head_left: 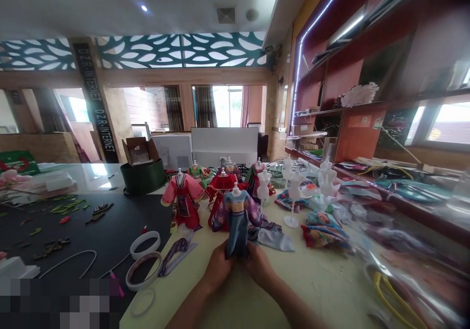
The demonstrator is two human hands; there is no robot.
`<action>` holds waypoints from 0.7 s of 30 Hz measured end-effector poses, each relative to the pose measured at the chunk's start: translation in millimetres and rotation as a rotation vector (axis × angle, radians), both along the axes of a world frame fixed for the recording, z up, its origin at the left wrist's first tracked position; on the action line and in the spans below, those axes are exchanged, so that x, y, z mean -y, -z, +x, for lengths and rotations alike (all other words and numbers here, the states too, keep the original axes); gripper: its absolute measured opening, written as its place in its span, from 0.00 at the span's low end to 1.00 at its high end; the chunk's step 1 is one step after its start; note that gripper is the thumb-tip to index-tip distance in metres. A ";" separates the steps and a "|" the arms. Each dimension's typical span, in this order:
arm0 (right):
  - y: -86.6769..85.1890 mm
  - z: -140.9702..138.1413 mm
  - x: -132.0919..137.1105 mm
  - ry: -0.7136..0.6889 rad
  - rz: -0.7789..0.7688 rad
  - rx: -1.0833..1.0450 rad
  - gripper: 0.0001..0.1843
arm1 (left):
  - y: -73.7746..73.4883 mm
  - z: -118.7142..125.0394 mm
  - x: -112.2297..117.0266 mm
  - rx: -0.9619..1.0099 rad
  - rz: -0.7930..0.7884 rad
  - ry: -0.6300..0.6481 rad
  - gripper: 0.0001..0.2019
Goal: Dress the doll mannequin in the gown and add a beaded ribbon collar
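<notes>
A miniature mannequin in a blue-grey doll dress (237, 221) with purple patterned sleeves stands upright in front of me. My left hand (219, 263) is closed at the lower left of its skirt, and my right hand (258, 264) is closed at the lower right. The cloth hides some of the fingertips. Just behind it are a doll gown in red (222, 187) and, to the left, a pink-and-red doll robe (182, 197). A folded grey cloth (276, 239) lies right of the dress, and a purple ribbon strip (176, 253) lies left.
Bare white mannequins (293, 192) stand at the back right near bundled colourful clothes (325, 231). Tape rolls (144, 271) sit at the left mat edge. Yellow-handled scissors (389, 294) lie at the right among plastic bags. A green round box (143, 176) stands farther back.
</notes>
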State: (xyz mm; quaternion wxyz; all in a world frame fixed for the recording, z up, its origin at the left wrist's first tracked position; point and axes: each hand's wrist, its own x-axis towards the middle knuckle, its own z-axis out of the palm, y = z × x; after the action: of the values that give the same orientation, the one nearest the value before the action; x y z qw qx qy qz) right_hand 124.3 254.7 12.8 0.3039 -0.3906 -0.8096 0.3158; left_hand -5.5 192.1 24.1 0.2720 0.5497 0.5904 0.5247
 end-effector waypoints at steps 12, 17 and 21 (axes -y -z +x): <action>10.7 -7.9 7.7 0.045 0.044 0.119 0.11 | 5.2 -8.6 -3.2 -0.035 -0.013 -0.005 0.16; 10.5 0.0 4.6 0.089 0.082 0.154 0.12 | 6.5 -5.4 4.1 -0.029 0.005 -0.007 0.21; 11.1 6.0 2.2 0.107 0.083 0.175 0.13 | 8.7 -4.0 7.6 -0.049 0.023 -0.017 0.24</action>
State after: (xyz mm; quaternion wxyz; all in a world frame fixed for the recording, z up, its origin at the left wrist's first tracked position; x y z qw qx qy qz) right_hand 130.3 252.5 1.7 0.2643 -0.4466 -0.8232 0.2301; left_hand -9.5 184.6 15.4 0.2466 0.5603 0.5955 0.5202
